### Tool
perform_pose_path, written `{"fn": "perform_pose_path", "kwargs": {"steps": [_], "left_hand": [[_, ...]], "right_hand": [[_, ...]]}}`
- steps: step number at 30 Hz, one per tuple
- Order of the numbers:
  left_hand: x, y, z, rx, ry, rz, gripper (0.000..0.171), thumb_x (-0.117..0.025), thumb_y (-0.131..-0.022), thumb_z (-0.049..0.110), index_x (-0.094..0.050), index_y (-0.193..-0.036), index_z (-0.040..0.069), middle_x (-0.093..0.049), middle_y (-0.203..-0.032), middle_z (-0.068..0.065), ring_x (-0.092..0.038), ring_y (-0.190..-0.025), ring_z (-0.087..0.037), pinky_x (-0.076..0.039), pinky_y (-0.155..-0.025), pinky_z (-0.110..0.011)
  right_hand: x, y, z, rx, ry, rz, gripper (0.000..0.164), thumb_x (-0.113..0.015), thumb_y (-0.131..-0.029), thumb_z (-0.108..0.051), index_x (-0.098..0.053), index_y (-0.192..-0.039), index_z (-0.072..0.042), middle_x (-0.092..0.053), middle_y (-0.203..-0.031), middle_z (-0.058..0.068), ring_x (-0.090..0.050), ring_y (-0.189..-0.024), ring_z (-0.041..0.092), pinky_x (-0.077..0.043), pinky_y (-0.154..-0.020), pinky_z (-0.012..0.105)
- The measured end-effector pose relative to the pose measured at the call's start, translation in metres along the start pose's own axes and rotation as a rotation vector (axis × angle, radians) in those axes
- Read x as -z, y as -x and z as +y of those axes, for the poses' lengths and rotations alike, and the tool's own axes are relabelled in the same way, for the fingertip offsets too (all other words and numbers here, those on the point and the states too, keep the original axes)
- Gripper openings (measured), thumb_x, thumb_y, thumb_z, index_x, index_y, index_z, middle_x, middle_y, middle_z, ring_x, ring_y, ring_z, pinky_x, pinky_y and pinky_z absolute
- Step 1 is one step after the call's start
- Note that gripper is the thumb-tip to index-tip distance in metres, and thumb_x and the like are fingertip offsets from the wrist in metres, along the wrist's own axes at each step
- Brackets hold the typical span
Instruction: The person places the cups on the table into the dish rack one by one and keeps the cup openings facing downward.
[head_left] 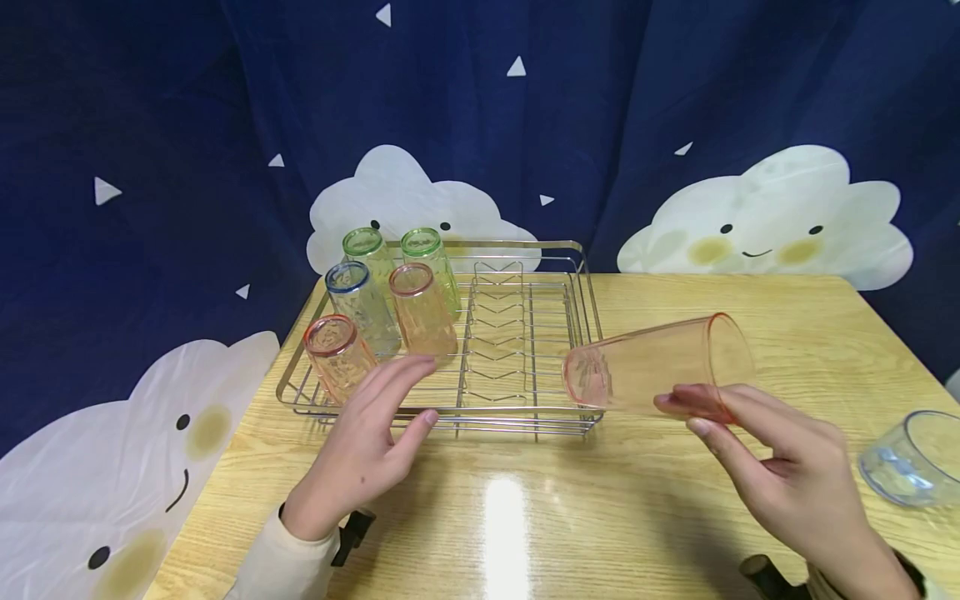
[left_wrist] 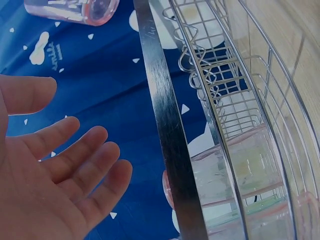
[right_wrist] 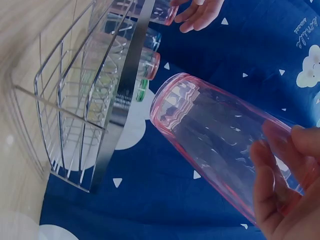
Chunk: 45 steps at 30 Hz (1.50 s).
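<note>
My right hand [head_left: 802, 475] pinches a clear pink drinking glass [head_left: 645, 367] by its rim, thumb on one side and fingers inside the mouth. The glass lies nearly level in the air, its thick base toward the rack and overlapping the rack's right front corner in the head view. My left hand [head_left: 367, 442], fingers spread and holding nothing, hovers at the front left of the wire dish rack [head_left: 487, 410]. Close to it in the rack stand upside-down glasses: an orange-red one [head_left: 341, 358], a blue one [head_left: 363, 308] and a pink one [head_left: 423, 312].
Two green glasses [head_left: 371, 250] stand upside down at the rack's back left. Zigzag wire dividers [head_left: 495, 333] run down the rack's middle. A bluish clear glass [head_left: 915, 458] is on the wooden table [head_left: 600, 517] at far right. A dark blue curtain [head_left: 562, 108] hangs behind.
</note>
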<state>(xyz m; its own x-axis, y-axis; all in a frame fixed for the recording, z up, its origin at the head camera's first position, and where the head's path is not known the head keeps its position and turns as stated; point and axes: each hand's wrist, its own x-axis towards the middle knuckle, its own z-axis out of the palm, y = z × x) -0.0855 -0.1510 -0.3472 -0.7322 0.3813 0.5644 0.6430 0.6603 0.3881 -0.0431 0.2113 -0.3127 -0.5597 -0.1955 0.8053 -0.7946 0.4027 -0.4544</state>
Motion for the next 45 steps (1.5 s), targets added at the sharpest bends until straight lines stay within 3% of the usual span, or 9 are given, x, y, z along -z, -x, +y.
{"fn": "perform_pose_path", "kwargs": {"steps": [15, 28, 38, 45], "left_hand": [[-0.001, -0.001, 0.002, -0.009, 0.009, -0.001, 0.050, -0.068, -0.088, 0.014, -0.057, -0.136, 0.008, -0.059, -0.140, -0.007, -0.053, -0.132, -0.026, -0.041, -0.112, -0.046], [-0.002, -0.003, 0.007, -0.042, 0.006, 0.002, 0.049, -0.069, -0.088, 0.015, -0.057, -0.135, 0.010, -0.059, -0.139, -0.004, -0.054, -0.130, -0.024, -0.045, -0.108, -0.046], [-0.008, -0.009, 0.018, -0.089, 0.030, -0.042, 0.050, -0.067, -0.090, 0.019, -0.055, -0.137, 0.009, -0.059, -0.138, -0.006, -0.053, -0.131, -0.022, -0.044, -0.110, -0.042], [-0.012, -0.013, 0.021, -0.123, 0.026, -0.039, 0.050, -0.069, -0.088, 0.017, -0.056, -0.135, 0.008, -0.060, -0.137, -0.007, -0.055, -0.129, -0.023, -0.047, -0.108, -0.043]], "right_hand": [[-0.006, 0.004, 0.000, 0.040, -0.059, -0.006, 0.020, -0.067, -0.091, -0.001, -0.070, -0.103, 0.015, -0.077, -0.108, 0.003, -0.070, -0.104, 0.002, -0.050, -0.091, 0.008], [-0.010, 0.006, -0.003, 0.046, -0.188, -0.048, 0.020, -0.064, -0.090, 0.006, -0.067, -0.106, 0.017, -0.076, -0.109, 0.007, -0.071, -0.105, 0.007, -0.052, -0.091, 0.010], [-0.017, 0.005, -0.004, 0.073, -0.317, -0.052, 0.020, -0.062, -0.090, 0.010, -0.065, -0.107, 0.019, -0.076, -0.110, 0.011, -0.071, -0.107, 0.010, -0.053, -0.091, 0.012], [-0.022, 0.006, -0.004, 0.069, -0.330, -0.058, 0.020, -0.062, -0.089, 0.011, -0.066, -0.108, 0.017, -0.076, -0.110, 0.010, -0.071, -0.107, 0.010, -0.053, -0.090, 0.012]]}}
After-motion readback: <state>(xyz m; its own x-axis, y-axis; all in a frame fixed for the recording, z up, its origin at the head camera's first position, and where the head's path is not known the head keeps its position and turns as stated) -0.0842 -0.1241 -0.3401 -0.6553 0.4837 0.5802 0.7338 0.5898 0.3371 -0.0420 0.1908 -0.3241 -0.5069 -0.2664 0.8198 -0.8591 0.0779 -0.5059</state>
